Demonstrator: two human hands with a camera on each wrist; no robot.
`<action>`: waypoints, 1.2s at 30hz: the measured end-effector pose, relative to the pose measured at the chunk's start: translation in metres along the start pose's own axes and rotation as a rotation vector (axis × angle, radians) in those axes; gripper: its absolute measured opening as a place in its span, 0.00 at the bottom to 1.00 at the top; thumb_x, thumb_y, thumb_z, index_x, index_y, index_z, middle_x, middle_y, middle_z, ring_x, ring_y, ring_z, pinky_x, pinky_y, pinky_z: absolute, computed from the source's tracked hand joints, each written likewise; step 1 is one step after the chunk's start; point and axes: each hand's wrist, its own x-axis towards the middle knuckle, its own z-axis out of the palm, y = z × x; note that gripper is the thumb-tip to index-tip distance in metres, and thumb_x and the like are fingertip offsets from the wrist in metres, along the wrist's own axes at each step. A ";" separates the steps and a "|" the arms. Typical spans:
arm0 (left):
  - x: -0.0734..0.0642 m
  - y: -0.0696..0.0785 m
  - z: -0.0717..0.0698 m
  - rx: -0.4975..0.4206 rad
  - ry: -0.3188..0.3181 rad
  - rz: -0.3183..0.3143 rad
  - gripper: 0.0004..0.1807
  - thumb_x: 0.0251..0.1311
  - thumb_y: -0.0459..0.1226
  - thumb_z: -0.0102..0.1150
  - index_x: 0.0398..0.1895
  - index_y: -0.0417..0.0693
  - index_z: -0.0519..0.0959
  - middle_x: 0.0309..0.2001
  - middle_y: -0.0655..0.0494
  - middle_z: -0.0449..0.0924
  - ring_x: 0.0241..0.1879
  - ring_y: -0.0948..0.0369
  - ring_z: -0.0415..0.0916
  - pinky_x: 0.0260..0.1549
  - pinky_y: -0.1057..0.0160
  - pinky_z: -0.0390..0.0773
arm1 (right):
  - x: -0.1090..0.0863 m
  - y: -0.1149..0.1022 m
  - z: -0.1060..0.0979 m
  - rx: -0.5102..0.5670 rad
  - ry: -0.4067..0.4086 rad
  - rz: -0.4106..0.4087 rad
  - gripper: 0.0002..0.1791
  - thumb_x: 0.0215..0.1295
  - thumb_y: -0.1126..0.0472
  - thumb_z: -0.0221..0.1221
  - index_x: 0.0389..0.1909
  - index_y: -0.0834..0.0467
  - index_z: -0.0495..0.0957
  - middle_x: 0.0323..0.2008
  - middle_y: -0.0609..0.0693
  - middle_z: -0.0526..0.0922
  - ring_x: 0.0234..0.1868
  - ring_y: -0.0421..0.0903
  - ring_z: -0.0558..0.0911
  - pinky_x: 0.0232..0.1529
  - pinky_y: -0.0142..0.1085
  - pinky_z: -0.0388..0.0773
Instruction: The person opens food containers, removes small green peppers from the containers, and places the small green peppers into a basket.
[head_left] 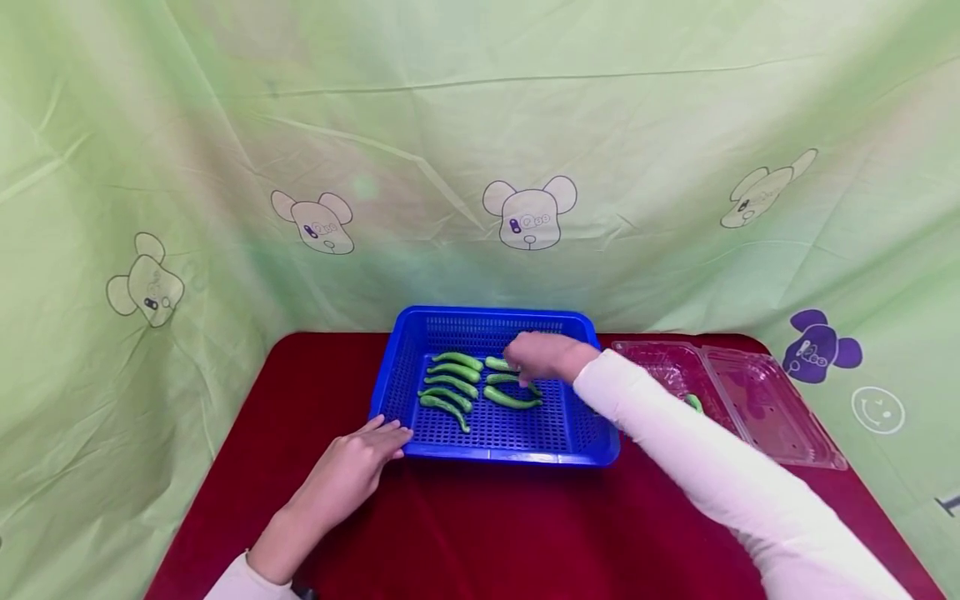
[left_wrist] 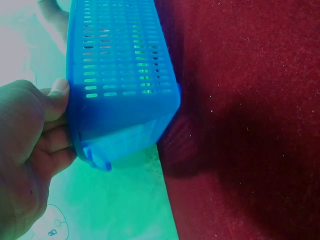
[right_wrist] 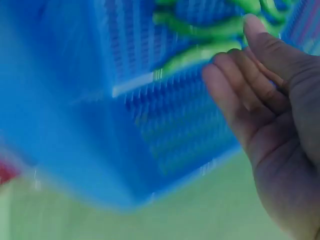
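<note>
A blue plastic basket [head_left: 517, 457] stands on the red-covered table. Inside it lie green chili peppers [head_left: 462, 360] in two columns, several on the left and three on the right. My left hand [head_left: 351, 468] holds the basket's near left corner; the left wrist view has its thumb [left_wrist: 60, 92] against the rim and the other fingers behind it. Over the right column is my right hand [head_left: 542, 357], partly covering the peppers [head_left: 512, 399] there. The right wrist view, somewhat blurred, shows its thumb and bent fingers apart, with nothing between them.
To the right of the basket, a clear plastic clamshell box [head_left: 757, 396] lies with its lid folded back. One green pepper [head_left: 694, 403] shows in it, beside my right sleeve [head_left: 697, 462]. A green curtain [head_left: 420, 267] with printed mouse heads hangs behind the table.
</note>
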 end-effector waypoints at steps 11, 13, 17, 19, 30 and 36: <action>-0.001 -0.001 -0.003 -0.003 0.043 0.006 0.12 0.56 0.29 0.71 0.45 0.39 0.88 0.45 0.46 0.90 0.49 0.51 0.89 0.57 0.50 0.85 | -0.115 0.091 -0.015 -0.072 0.250 0.068 0.13 0.62 0.68 0.66 0.23 0.51 0.74 0.22 0.41 0.75 0.23 0.38 0.72 0.26 0.37 0.80; -0.002 -0.001 -0.004 0.002 0.043 0.007 0.12 0.56 0.29 0.71 0.45 0.38 0.88 0.45 0.45 0.90 0.50 0.51 0.88 0.57 0.50 0.85 | -0.139 0.106 -0.003 -0.091 0.252 0.080 0.15 0.58 0.71 0.64 0.21 0.51 0.72 0.20 0.40 0.72 0.22 0.37 0.69 0.23 0.35 0.75; -0.004 0.000 -0.005 0.004 0.046 0.009 0.12 0.56 0.29 0.71 0.45 0.38 0.88 0.45 0.45 0.90 0.50 0.51 0.88 0.57 0.49 0.85 | -0.179 0.129 0.025 -0.166 0.190 0.061 0.15 0.53 0.74 0.64 0.21 0.51 0.74 0.22 0.42 0.75 0.21 0.40 0.73 0.22 0.37 0.78; -0.004 0.000 -0.005 0.002 0.057 0.007 0.12 0.56 0.29 0.71 0.45 0.38 0.88 0.44 0.45 0.90 0.49 0.51 0.89 0.57 0.49 0.85 | -0.192 0.136 0.038 -0.203 0.176 0.020 0.13 0.51 0.73 0.67 0.23 0.51 0.77 0.27 0.45 0.81 0.25 0.44 0.80 0.26 0.39 0.83; -0.004 0.000 -0.003 0.008 0.047 0.014 0.12 0.56 0.29 0.70 0.45 0.38 0.88 0.45 0.45 0.90 0.50 0.50 0.88 0.58 0.49 0.84 | -0.208 0.141 0.097 -0.286 0.421 -0.284 0.19 0.36 0.73 0.74 0.29 0.48 0.84 0.30 0.41 0.78 0.28 0.39 0.79 0.26 0.30 0.80; -0.003 -0.001 -0.004 0.006 0.041 0.014 0.12 0.56 0.29 0.70 0.45 0.39 0.88 0.45 0.44 0.90 0.50 0.50 0.88 0.57 0.49 0.85 | -0.209 0.138 0.104 -0.274 0.424 -0.313 0.20 0.35 0.74 0.72 0.22 0.46 0.79 0.29 0.40 0.75 0.25 0.35 0.73 0.22 0.26 0.73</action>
